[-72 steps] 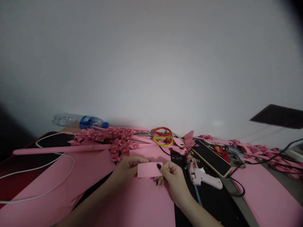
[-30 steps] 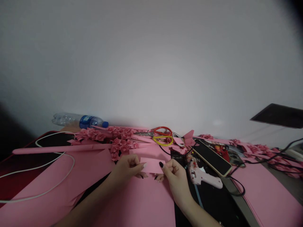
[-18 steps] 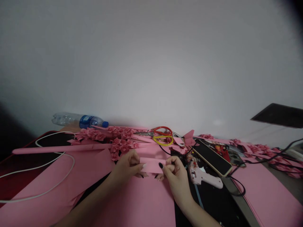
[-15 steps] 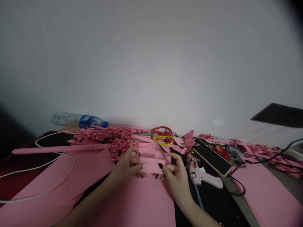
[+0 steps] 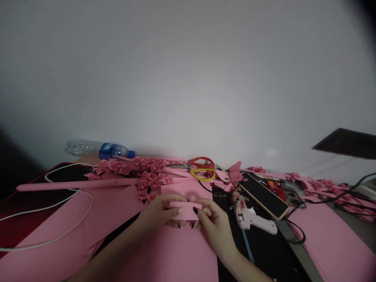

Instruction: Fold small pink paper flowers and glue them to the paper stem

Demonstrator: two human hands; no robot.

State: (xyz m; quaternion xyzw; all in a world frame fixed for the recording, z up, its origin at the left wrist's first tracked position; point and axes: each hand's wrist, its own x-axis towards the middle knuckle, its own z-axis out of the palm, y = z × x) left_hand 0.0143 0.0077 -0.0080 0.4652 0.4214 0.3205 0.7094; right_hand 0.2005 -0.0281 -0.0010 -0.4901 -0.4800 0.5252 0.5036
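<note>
A small pink paper strip (image 5: 187,212) is pinched between both hands above a large pink sheet (image 5: 179,254). My left hand (image 5: 163,211) grips its left end, thumb on the near face and fingers behind. At the right end, my right hand (image 5: 213,219) holds it the same way, with a black-nailed thumb on the front. The strip's upper edge looks curled or folded over. Just behind the hands lie folded pink paper flowers (image 5: 151,179) and scissors (image 5: 202,168) with red and yellow handles.
A glue gun (image 5: 254,221) and a phone (image 5: 264,196) lie to the right, near a stack of pink sheets (image 5: 331,239). At left are a rolled pink paper tube (image 5: 76,185), a white cable (image 5: 88,207) and a plastic bottle (image 5: 100,149) by the wall.
Both hands have come slightly lower and closer together with the strip. The index fingers now press along its top edge, and the strip's visible face looks shorter across.
</note>
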